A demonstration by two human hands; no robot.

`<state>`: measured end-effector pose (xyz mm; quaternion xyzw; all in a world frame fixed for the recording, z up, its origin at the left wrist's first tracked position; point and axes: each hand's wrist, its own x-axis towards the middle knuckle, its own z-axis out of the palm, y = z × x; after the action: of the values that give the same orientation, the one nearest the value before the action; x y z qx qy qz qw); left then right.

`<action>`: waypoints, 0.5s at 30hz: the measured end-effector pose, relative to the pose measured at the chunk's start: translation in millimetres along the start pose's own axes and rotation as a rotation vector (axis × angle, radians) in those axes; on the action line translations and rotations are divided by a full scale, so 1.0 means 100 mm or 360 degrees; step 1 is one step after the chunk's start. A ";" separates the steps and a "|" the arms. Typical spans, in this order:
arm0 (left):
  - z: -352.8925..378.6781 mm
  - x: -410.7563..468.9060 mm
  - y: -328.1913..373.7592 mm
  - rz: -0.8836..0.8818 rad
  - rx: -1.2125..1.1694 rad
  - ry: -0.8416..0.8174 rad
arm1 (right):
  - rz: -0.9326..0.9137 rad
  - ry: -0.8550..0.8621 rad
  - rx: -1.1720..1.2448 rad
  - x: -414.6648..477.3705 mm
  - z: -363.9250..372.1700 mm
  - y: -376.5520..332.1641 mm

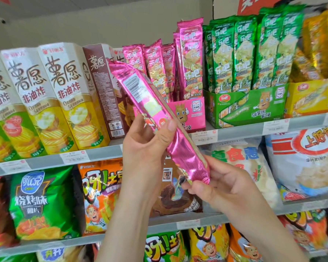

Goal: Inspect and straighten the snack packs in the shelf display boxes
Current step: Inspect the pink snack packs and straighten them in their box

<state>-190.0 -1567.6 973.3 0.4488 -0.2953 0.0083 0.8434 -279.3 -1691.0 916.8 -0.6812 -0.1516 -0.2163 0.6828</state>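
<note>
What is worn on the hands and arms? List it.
Nothing worn shows. The left hand and right hand are bare, without gloves, rings or a watch, and both forearms are bare down to the frame's edge, no sleeves in view.

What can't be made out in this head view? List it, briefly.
Head view, all of it:
- pink pack: front turned away; back label print blurred.
- pink display box: left part hidden by the pack and left hand.
- yellow display box: cut off by the right edge.
- brown bag: mostly behind both hands, right hand included.
- price tag: print too small.
</note>
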 end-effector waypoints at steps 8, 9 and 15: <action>-0.01 -0.13 -0.09 0.0037 0.0347 -0.0291 | -0.0021 0.0231 0.0205 0.06 0.09 0.03; -0.02 -0.12 -0.08 0.0064 0.0343 -0.0260 | -0.0018 0.0284 0.0197 0.06 0.10 0.04; -0.04 -0.09 -0.05 0.0067 0.0269 -0.0138 | -0.0212 0.0579 -0.0086 0.04 0.23 0.04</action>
<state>-194.4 -1565.5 963.2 0.5119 -0.3392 0.0314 0.7886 -271.4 -1668.3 915.8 -0.6375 -0.0647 -0.3846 0.6645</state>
